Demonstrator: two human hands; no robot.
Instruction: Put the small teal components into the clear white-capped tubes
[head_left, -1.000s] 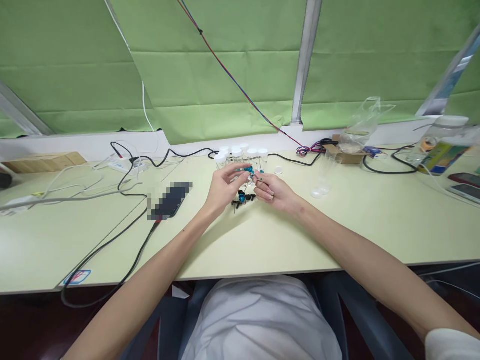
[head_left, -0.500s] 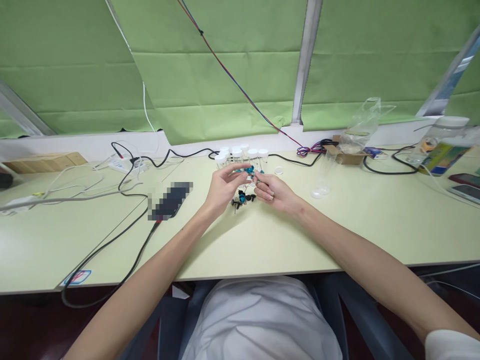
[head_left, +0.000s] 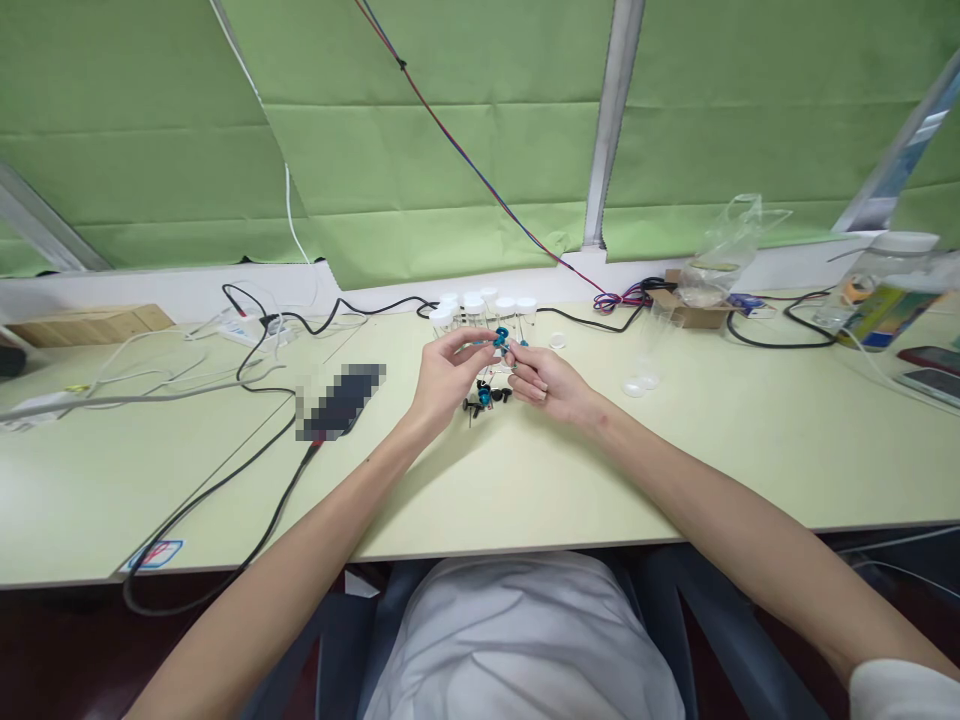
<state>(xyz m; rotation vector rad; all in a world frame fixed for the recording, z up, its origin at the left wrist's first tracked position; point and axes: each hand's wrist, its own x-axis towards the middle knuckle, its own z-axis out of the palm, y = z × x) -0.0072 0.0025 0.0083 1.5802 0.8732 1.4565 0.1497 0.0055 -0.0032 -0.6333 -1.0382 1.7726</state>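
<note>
Above the middle of the table, my left hand [head_left: 444,372] curves its thumb and fingers round a small blue piece with a round head [head_left: 501,335]. My right hand [head_left: 549,382] pinches close beside it, at what looks like the piece's thin stem; the exact grip is too small to make out. Beneath the hands lies a small pile of black pieces [head_left: 496,395] with thin stems, and a blue piece [head_left: 484,397] among them. Behind the hands stand several clear vials with white caps [head_left: 473,300], partly hidden by my fingers. A loose white cap [head_left: 556,341] lies to their right.
A phone [head_left: 351,398] with a black cable rests on the left. Clear tubes [head_left: 651,350] lie right of the hands. Farther back are a cardboard box [head_left: 697,316] with a plastic bag, a large clear jar [head_left: 896,262] and coiled wires [head_left: 621,298]. A wooden block [head_left: 94,326] sits far left.
The blue piece between my hands has shifted and turned slightly, so its round head shows more plainly. Both hands stay almost in the same place.
</note>
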